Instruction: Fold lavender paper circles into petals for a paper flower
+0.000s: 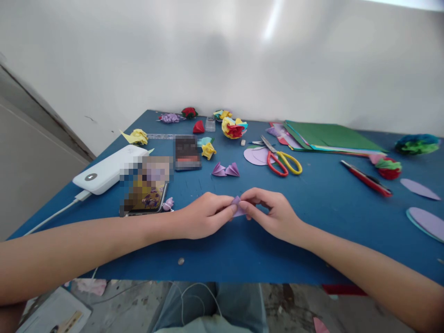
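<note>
Between my two hands, just above the blue table, is a small folded piece of purple paper [238,208]. My left hand [211,213] pinches its left side between thumb and fingers. The thumb and fingertips of my right hand [272,213] close on its right side. Part of the paper is hidden behind the fingers. Beyond the hands lies a purple folded paper shape [225,169] with pointed ends. Scissors [282,159] with one red and one yellow handle rest partly over purple paper circles [255,156].
Left stand a white power bank [111,169] with a cable and a phone [147,194]. Paper flowers, among them a yellow-red one [234,128], line the back. Green paper sheets [333,135], a red-handled cutter [367,179] and purple ovals [428,222] lie right. The table's front edge is near.
</note>
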The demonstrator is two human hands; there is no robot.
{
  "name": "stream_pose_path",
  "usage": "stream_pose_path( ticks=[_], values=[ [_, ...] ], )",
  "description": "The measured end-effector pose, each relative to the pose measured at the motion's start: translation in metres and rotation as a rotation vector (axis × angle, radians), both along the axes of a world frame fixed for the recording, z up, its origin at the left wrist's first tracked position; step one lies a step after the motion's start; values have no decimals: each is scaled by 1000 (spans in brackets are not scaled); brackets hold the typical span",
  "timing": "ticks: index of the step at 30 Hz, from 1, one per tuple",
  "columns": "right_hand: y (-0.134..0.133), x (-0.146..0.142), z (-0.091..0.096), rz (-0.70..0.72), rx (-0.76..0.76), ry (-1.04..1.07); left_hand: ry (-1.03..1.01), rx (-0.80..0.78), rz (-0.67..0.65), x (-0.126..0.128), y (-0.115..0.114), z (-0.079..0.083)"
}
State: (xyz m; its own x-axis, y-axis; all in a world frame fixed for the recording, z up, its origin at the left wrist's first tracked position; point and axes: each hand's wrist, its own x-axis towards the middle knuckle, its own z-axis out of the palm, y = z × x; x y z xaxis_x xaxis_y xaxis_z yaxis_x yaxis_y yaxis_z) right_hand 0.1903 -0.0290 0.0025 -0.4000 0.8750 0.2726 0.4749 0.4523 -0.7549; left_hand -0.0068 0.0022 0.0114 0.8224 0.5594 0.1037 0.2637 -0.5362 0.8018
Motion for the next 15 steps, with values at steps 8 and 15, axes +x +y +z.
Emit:
stream_pose_path(
  ticks=[8,15],
  values=[
    [0,0,2,-12,26,-43,31,8,-4,0,1,-1],
    [-2,-2,5,-8,39,-63,12,-23,-13,1,1,-2]
  ],
)
